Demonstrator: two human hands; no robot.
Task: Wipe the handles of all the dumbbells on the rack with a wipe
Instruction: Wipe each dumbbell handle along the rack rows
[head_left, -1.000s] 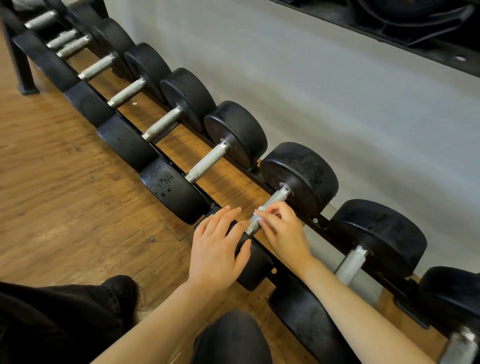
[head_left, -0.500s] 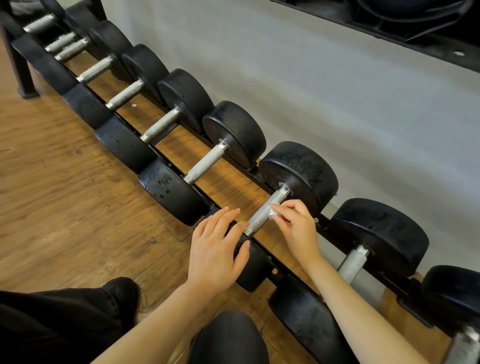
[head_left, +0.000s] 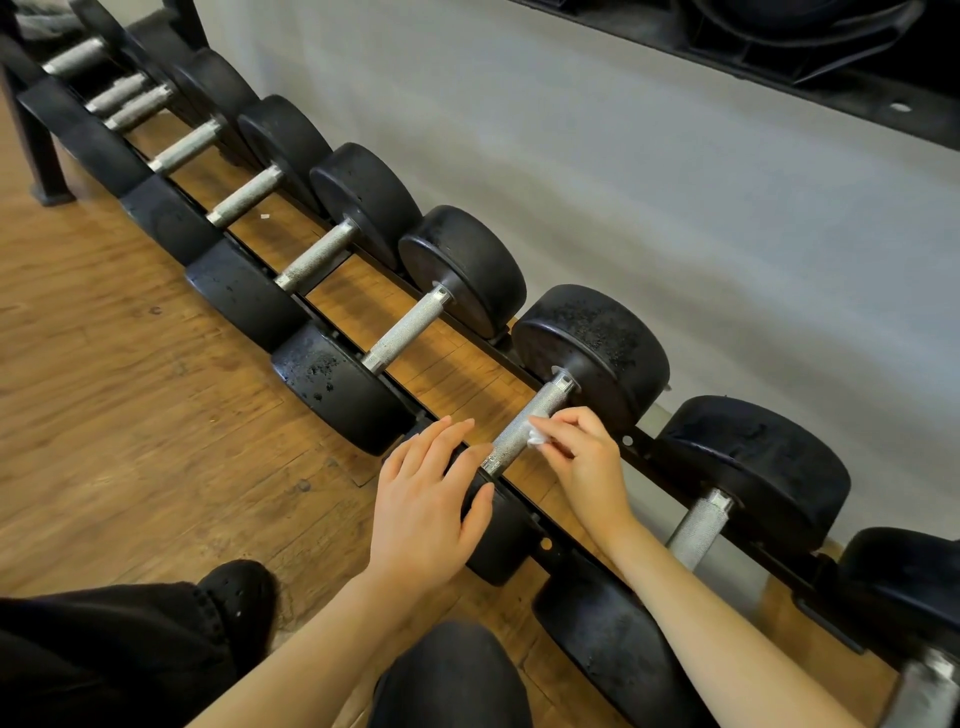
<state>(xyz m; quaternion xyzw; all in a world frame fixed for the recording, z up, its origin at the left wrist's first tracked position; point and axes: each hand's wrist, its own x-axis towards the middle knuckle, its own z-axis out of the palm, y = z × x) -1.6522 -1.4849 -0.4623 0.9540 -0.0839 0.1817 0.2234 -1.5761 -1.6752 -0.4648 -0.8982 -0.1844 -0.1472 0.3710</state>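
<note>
A row of black dumbbells with knurled silver handles lies on a low black rack (head_left: 631, 441) along the wall. My right hand (head_left: 582, 457) pinches a small white wipe (head_left: 536, 436) against the right side of one handle (head_left: 530, 423). My left hand (head_left: 428, 499) rests flat with straight fingers on the near black head (head_left: 501, 530) of that same dumbbell. The neighbouring handle to the left (head_left: 408, 330) and the one to the right (head_left: 698, 527) are untouched.
A grey wall runs behind the rack, with a black upper shelf (head_left: 779, 57) above it. Wood floor (head_left: 130, 415) spreads to the left. My dark-clothed knees (head_left: 447, 675) and a black shoe (head_left: 239, 603) are at the bottom. A rack leg (head_left: 39, 156) stands far left.
My right hand with the wipe has slid off the top of the handle to its right side and a little toward the far head. My left hand stays on the near head.
</note>
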